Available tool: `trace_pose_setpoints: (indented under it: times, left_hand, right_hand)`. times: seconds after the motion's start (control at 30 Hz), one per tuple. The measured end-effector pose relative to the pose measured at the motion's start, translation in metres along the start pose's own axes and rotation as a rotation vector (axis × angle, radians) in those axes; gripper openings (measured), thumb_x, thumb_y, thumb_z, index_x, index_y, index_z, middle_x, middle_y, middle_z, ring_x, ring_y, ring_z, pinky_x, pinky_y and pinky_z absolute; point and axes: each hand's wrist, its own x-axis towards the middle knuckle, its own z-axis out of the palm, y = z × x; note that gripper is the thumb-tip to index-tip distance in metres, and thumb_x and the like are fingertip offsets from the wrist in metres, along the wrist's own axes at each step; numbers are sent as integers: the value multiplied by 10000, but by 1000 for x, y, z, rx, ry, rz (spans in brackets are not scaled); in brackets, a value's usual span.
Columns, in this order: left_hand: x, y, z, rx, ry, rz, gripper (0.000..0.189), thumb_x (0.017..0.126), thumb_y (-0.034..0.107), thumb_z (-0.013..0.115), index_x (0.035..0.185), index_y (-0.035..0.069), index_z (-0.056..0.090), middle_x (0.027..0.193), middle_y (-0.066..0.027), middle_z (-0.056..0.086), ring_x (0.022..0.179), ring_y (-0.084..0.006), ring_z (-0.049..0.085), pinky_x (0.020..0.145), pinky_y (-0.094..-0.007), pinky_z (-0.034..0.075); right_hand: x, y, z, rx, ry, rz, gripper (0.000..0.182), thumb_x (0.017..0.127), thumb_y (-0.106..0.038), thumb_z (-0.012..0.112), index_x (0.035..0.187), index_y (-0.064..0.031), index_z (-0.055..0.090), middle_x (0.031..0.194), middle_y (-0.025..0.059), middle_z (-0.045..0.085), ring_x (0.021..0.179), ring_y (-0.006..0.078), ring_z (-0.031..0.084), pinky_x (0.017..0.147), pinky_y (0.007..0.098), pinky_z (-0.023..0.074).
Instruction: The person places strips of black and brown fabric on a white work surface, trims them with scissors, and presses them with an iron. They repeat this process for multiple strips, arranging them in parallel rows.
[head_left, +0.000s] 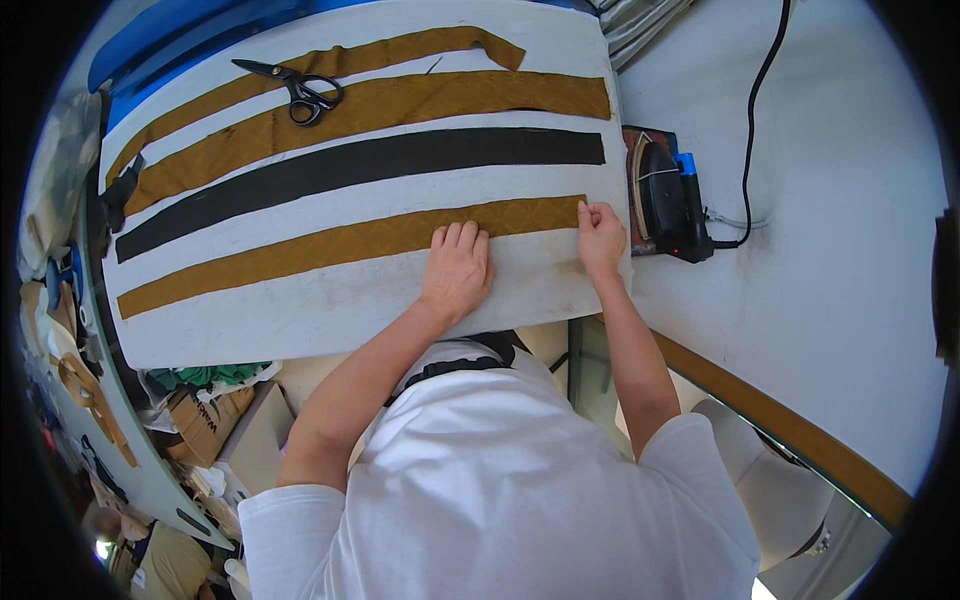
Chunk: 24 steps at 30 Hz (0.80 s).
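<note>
Nearest me on the padded white pressing table lies a narrow mustard-brown fabric strip, stretched out flat. My left hand rests on its lower edge, right of the middle, with bent fingers on the cloth. At the strip's right end, my right hand pinches the corner between thumb and finger. Beyond it runs a black strip, perhaps interfacing. Farther back are a wider brown fabric strip and another brown strip with a folded right end. Black-handled fabric shears lie across these two.
A black electric iron stands on a rest pad right of the table, its cable rising over the white surface. A dark tool lies at the left edge. Below are a cardboard box and green cloth. Another person is at lower left.
</note>
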Motion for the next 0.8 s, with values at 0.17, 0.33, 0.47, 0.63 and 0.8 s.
trace_pose_setpoints:
  times: [0.17, 0.33, 0.47, 0.63, 0.8]
  left_hand:
    - [-7, -6, -14, 46, 130, -85, 352, 783, 98, 642, 1106, -38, 617, 1143, -173, 574, 1089, -324, 526, 969, -445, 385]
    - [-10, -15, -18, 68, 94, -33, 393, 792, 126, 638, 1145, -43, 613, 1133, -173, 574, 1087, -310, 525, 983, -431, 383]
    - [-9, -16, -27, 55, 77, -4, 413, 781, 126, 645, 1154, -47, 607, 1137, -173, 571, 1083, -314, 527, 972, -429, 389]
    - [-10, -18, -27, -16, 79, -6, 375, 753, 71, 645, 1108, -45, 616, 1133, -186, 573, 1047, -342, 544, 927, -449, 419]
    - [-27, -29, -45, -103, 68, -61, 337, 734, 29, 636, 1063, -45, 619, 1112, -189, 578, 1030, -362, 551, 898, -443, 448]
  right_hand:
    - [-1, 3, 4, -6, 26, -38, 243, 907, -307, 671, 817, -82, 652, 653, 72, 615, 617, 272, 606, 595, 415, 466]
    - [-1, -1, -1, -31, 8, -50, 225, 914, -290, 677, 894, -66, 660, 611, 49, 567, 565, 211, 551, 570, 374, 444]
    - [-13, -26, -14, 74, 51, -133, 174, 916, -155, 640, 1045, -42, 611, 815, 89, 605, 688, 217, 579, 650, 367, 468]
    - [-55, -87, 2, 54, -185, -851, 230, 795, -9, 597, 1019, -48, 632, 999, 110, 597, 972, 309, 566, 850, 441, 445]
    - [-67, -98, 9, 50, -257, -844, 226, 780, -31, 582, 1000, -42, 634, 1036, 118, 607, 1011, 324, 555, 876, 461, 421]
